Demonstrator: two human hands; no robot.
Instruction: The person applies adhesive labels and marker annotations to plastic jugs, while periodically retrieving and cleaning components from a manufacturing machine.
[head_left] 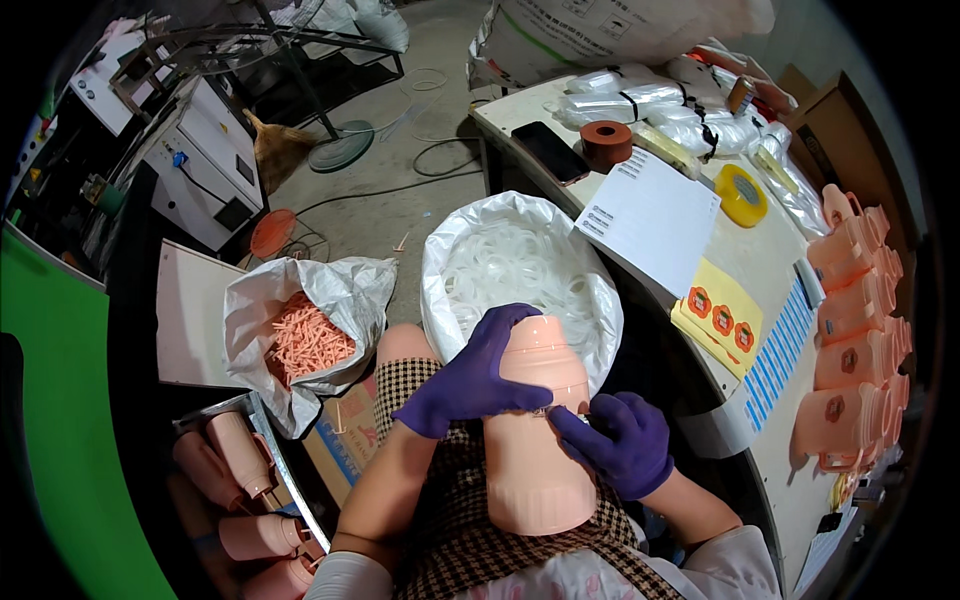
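Observation:
A pink plastic jug body (540,470), shaped like a thermos shell, stands tilted over my lap. My left hand (480,375), in a purple glove, is wrapped round its narrower upper part. My right hand (622,440), gloved the same, is at the jug's right side with curled fingers, its foremost fingertip against the wall at mid-height. A small dark bit shows by these fingertips; what it is I cannot make out. Just beyond the jug is a white sack (440,300) of translucent rings (520,265).
A white sack (360,290) of pink sprue pieces (312,340) stands at left, above a crate of pink jugs (245,455). On the right-hand table (780,260) lie paper sheets (650,215), yellow tape (740,195), brown tape (606,145), a phone (550,152), stickers (722,315) and stacked pink jugs (845,360).

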